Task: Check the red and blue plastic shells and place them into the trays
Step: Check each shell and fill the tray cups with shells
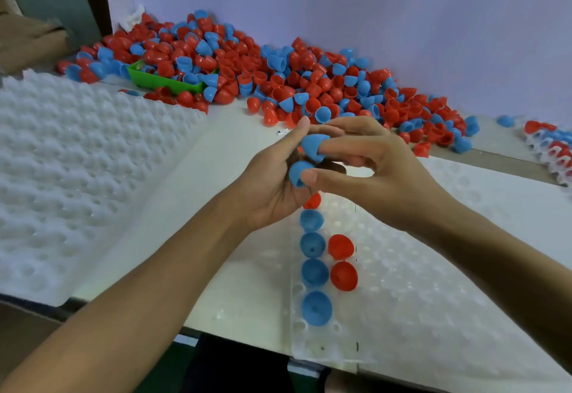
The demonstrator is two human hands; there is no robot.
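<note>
Nearest the camera, low in the frame, the clear tray [402,315] held only a few seated shells [316,308], blue beside red. Above it the left hand [272,182] and right hand [380,169] each had a curled grip on a blue shell [313,145]. The pile [278,73] across the tabletop [241,132] suggested most work remained

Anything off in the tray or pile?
One oddity: the green bin is half buried under the loose shell pile. Shells seated in the tray sit in neat columns; both hands hold blue shells.
</note>
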